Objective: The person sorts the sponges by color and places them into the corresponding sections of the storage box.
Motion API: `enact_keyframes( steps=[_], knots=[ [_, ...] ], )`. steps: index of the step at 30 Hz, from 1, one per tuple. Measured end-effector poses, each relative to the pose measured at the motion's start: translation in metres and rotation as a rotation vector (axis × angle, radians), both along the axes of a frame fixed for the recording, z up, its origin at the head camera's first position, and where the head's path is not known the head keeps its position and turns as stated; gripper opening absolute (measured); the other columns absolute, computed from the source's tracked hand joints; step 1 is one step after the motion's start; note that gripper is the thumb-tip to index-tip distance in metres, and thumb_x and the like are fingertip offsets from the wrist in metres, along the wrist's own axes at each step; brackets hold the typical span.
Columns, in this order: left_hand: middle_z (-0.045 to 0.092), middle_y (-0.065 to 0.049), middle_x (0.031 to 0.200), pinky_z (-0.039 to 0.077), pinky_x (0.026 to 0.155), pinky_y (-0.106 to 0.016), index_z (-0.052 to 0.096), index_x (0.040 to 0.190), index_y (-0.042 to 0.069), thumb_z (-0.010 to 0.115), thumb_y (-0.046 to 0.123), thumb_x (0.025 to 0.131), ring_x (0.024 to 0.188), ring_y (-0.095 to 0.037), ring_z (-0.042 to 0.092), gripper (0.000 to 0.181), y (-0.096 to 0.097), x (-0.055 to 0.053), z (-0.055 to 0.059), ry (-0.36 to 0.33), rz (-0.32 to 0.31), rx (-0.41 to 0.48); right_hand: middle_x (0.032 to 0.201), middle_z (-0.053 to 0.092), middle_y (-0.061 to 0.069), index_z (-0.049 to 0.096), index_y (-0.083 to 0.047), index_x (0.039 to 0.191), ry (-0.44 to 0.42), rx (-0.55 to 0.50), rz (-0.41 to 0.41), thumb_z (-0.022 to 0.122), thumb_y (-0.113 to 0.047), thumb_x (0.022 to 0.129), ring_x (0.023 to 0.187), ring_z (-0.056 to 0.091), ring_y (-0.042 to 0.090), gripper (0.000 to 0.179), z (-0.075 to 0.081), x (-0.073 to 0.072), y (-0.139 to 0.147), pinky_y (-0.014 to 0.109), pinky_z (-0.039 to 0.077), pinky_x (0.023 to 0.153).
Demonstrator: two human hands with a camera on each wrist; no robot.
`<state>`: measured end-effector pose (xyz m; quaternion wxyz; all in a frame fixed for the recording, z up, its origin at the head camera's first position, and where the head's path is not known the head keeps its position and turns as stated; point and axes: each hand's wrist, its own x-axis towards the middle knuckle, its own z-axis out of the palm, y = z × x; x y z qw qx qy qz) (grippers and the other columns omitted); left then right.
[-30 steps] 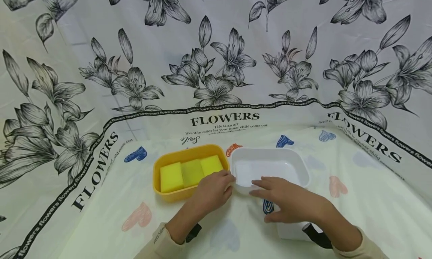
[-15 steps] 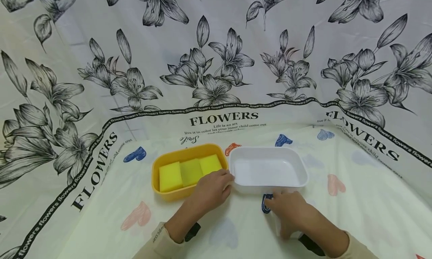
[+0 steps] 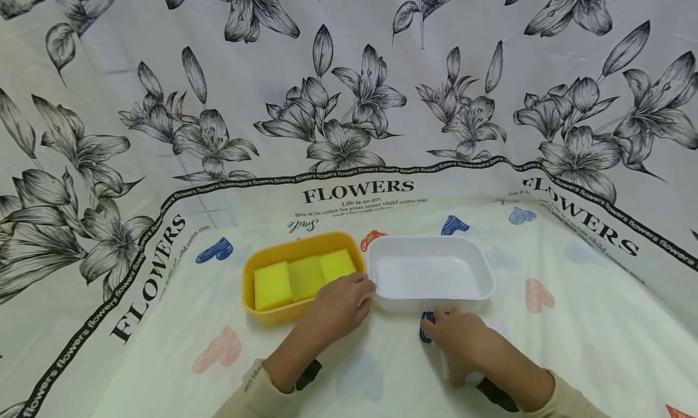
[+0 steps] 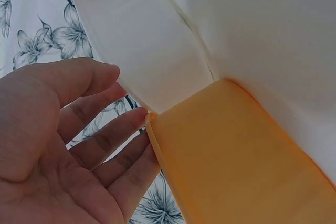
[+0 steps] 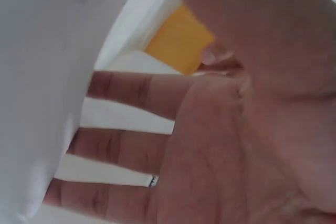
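Note:
Side by side stand a yellow plastic tub [image 3: 272, 317] and a white plastic tub [image 3: 414, 305]. Three yellow sponge-like blocks [image 3: 272, 285] sit in a row inside the yellow one; the white tub's inside shows bare. My left hand [image 3: 340, 306] rests where the two rims meet, its loosely bent fingertips touching the yellow rim in the left wrist view, thumb apart. In front of the white tub, my right hand [image 3: 463, 339] reaches down and grips a white block [image 5: 47, 77] between thumb and spread fingers. Much of that block is hidden under the hand in the head view.
A pale cloth [image 3: 262, 375] printed with hearts covers the table. Behind and at both sides rises a white curtain [image 3: 294, 133] with black flower drawings. Dark bands circle both wrists.
My right hand has come down from beside the white tub's front rim onto the white block and taken hold of it. The left hand stays at the rims.

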<state>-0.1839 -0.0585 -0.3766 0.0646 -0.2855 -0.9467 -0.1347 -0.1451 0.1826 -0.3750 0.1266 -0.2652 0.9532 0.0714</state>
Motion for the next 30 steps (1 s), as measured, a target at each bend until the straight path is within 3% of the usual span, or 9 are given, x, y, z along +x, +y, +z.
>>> enact_keyframes(
  steps=[6, 12, 16, 20, 24, 30],
  knots=[
    [0.069, -0.003, 0.12, 0.054, 0.092, -0.034, 0.072, 0.121, 0.014, 0.073, 0.02, 0.093, 0.103, -0.021, 0.065, 0.029, 0.0, 0.0, -0.001, -0.009, 0.01, -0.002, 0.101, 0.054, -0.004, 0.06, -0.015, 0.122, -0.036, -0.167, 0.095, 0.091, -0.034, 0.058, 0.092, 0.051, 0.019, 0.073, 0.011, 0.002, 0.007, 0.038, 0.052, 0.071],
    [0.069, -0.003, 0.118, 0.055, 0.09, -0.033, 0.072, 0.119, 0.015, 0.073, 0.02, 0.093, 0.099, -0.02, 0.065, 0.027, 0.0, -0.001, -0.001, 0.005, 0.01, -0.003, 0.126, 0.057, -0.003, 0.057, -0.013, 0.136, -0.065, -0.317, 0.176, 0.089, -0.035, 0.066, 0.108, 0.052, 0.018, 0.079, 0.027, 0.003, 0.011, 0.035, 0.052, 0.09],
    [0.069, -0.003, 0.117, 0.055, 0.089, -0.032, 0.072, 0.119, 0.015, 0.073, 0.02, 0.093, 0.097, -0.02, 0.064, 0.026, 0.0, -0.001, -0.002, 0.005, 0.008, -0.006, 0.132, 0.057, -0.002, 0.054, -0.013, 0.138, -0.051, -0.381, 0.199, 0.087, -0.034, 0.069, 0.107, 0.049, 0.014, 0.08, 0.032, 0.002, 0.014, 0.031, 0.052, 0.087],
    [0.069, -0.003, 0.117, 0.055, 0.088, -0.032, 0.072, 0.118, 0.015, 0.073, 0.02, 0.092, 0.096, -0.02, 0.064, 0.026, 0.0, -0.001, -0.002, 0.003, 0.008, -0.003, 0.129, 0.057, -0.005, 0.053, -0.014, 0.138, -0.011, -0.426, 0.226, 0.087, -0.036, 0.07, 0.107, 0.048, 0.01, 0.08, 0.035, 0.001, 0.018, 0.029, 0.051, 0.087],
    [0.069, -0.003, 0.117, 0.055, 0.089, -0.032, 0.072, 0.118, 0.015, 0.073, 0.02, 0.092, 0.098, -0.02, 0.065, 0.026, 0.0, -0.002, -0.001, 0.005, 0.008, -0.002, 0.127, 0.058, -0.003, 0.051, -0.009, 0.136, 0.086, -0.447, 0.252, 0.088, -0.036, 0.07, 0.109, 0.049, 0.013, 0.08, 0.038, -0.002, 0.021, 0.032, 0.051, 0.089],
    [0.069, -0.002, 0.116, 0.055, 0.088, -0.031, 0.072, 0.118, 0.015, 0.073, 0.02, 0.093, 0.098, -0.019, 0.064, 0.026, -0.001, -0.002, -0.001, 0.006, 0.003, -0.003, 0.137, 0.055, 0.008, 0.052, -0.003, 0.137, 0.132, -0.443, 0.198, 0.09, -0.035, 0.07, 0.116, 0.049, 0.021, 0.083, 0.039, -0.01, 0.026, 0.038, 0.052, 0.092]
  ],
)
